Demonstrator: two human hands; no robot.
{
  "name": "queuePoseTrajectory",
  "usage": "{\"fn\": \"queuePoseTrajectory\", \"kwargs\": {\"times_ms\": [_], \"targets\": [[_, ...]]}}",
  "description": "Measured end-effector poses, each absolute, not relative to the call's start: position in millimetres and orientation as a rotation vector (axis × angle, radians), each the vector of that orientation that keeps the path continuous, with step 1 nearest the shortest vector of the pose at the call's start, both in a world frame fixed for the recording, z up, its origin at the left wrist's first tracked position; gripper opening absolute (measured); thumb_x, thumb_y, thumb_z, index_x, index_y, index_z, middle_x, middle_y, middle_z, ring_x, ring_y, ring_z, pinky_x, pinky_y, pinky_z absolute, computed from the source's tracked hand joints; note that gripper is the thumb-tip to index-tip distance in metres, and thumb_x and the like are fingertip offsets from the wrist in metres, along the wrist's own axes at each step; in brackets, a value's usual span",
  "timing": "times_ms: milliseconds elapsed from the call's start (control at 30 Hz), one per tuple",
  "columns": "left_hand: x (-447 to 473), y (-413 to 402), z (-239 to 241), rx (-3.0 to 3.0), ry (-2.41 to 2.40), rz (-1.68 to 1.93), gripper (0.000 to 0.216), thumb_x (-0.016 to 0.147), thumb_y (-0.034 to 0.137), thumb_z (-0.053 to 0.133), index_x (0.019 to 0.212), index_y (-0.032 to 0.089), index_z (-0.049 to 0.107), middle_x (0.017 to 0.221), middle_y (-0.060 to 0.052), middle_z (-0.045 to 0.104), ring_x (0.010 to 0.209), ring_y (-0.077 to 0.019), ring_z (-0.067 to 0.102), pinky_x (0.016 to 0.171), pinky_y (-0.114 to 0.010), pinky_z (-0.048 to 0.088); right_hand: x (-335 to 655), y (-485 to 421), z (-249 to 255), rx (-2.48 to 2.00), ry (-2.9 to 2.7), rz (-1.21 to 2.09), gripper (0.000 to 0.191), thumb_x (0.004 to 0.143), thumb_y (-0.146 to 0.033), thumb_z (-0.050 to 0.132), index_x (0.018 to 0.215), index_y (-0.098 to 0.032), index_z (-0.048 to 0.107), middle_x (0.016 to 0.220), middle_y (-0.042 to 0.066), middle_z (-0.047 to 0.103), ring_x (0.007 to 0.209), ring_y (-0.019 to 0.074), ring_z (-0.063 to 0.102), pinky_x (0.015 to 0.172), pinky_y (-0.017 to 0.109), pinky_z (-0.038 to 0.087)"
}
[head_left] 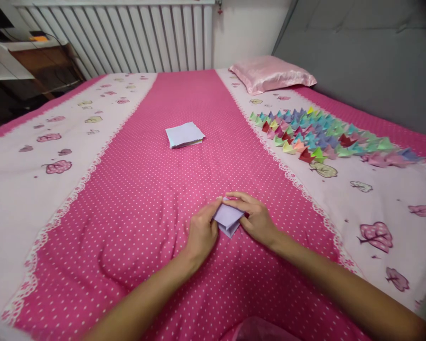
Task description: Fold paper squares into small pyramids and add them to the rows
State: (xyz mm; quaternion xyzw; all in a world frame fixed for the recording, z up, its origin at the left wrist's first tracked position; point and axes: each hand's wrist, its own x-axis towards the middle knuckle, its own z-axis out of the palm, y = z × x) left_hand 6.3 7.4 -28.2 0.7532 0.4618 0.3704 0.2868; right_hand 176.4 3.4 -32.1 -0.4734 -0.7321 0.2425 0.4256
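- Head view, lower centre of the frame: the purple paper (228, 216), folded into a small layered square, lies between the left hand (202, 232) and the right hand (258, 221), just above the pink bedspread (152, 265).
- Grip: both hands have their fingers curled in, with almost no gap, pinching the paper by its side and top corners; exactly how the fingertips under it sit cannot be told.
- What could go wrong: the layers gape at the lower corner, so uneven pressure might skew a crease; the soft, wrinkled bedspread would give little backing; too hard a pull might tear a corner.
- Containers: no box or tray shows; the gaping paper comes nearest, and nothing can be made out inside it.
- Upper centre: a paper stack (185, 134). Upper right: rows of colourful folded pieces (328, 141), near a pillow (271, 75).
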Motion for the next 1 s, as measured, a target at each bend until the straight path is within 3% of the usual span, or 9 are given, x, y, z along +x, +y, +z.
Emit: {"fn": "queuePoseTrajectory", "kwargs": {"times_ms": [267,467,700,1000], "targets": [[-6,21,-46,2.394,1.235,0.838,0.040,0.082,0.004,0.042,0.113,0.019,0.063,0.117,-0.009,0.064,0.117,-0.0232,0.055,0.100,-0.044,0.045,193,11,-40,-1.130,-2.222,0.431,0.047,0.084,-0.009,0.042,0.127,-0.025,0.055,0.123,0.007,0.061,0.113,0.0232,0.053,0.098,0.048,0.044],[-17,13,-31,2.607,0.949,0.522,0.042,0.086,0.018,0.042,0.126,0.010,0.052,0.133,-0.015,0.050,0.129,-0.0252,0.041,0.108,-0.046,0.034,209,6,-25,-1.013,-2.401,0.610,0.057,0.083,-0.016,0.045,0.140,-0.019,0.036,0.142,0.008,0.042,0.130,0.0247,0.038,0.109,0.052,0.029],[-12,5,-23,2.658,0.943,0.359,0.050,0.092,0.042,0.037,0.133,0.015,0.045,0.142,-0.013,0.040,0.135,-0.0244,0.030,0.113,-0.044,0.024,200,9,-35,-1.179,-2.312,0.541,0.041,0.093,-0.030,0.040,0.132,-0.018,0.049,0.134,0.010,0.052,0.126,0.0226,0.044,0.108,0.047,0.033],[-4,-12,-42,2.868,0.979,0.186,0.068,0.091,0.053,0.027,0.142,0.007,0.026,0.148,-0.015,0.026,0.139,-0.0252,0.018,0.116,-0.039,0.012,191,3,-34,-1.390,-2.549,0.330,0.058,0.088,-0.023,0.036,0.144,-0.012,0.026,0.150,0.008,0.028,0.139,0.0212,0.022,0.113,0.043,0.023]]}}
